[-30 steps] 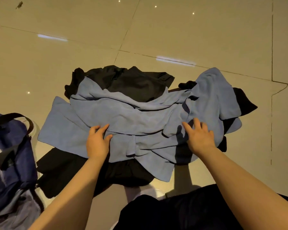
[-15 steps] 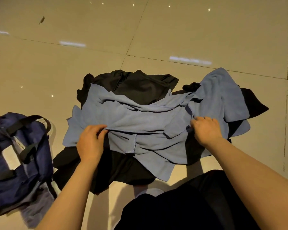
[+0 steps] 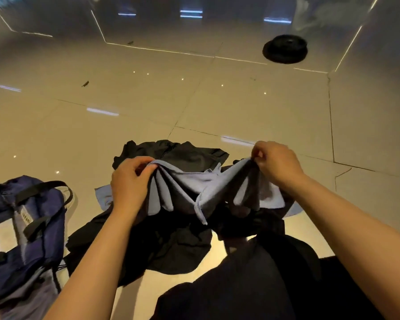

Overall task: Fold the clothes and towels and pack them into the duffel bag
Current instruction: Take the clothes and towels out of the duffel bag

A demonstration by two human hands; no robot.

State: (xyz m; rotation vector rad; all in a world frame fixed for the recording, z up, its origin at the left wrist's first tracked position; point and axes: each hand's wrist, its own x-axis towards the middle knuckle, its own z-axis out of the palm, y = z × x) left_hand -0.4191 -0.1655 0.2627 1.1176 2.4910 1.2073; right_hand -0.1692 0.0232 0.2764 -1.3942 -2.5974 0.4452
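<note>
Two hands up: left hand (image 3: 131,181) and right hand (image 3: 278,163) pinching the blue towel's (image 3: 189,181) top edge, lifted off the black clothes (image 3: 171,239) heaped mid-floor (image 3: 148,100). Step in hand, likely: shaking it open before folding. Next up: spread flat, corners matched. One towel, black garments uncountable, one bag (image 3: 26,232) waiting left, one dark disc (image 3: 285,49) far right.

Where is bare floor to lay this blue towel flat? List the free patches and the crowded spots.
Free: the tiles beyond the black clothes, up to the round black object; also the floor right of the right hand. Crowded: between the duffel bag and the person's lap, where black garments spread under the blue towel that both hands, including the left hand, grip.
</note>
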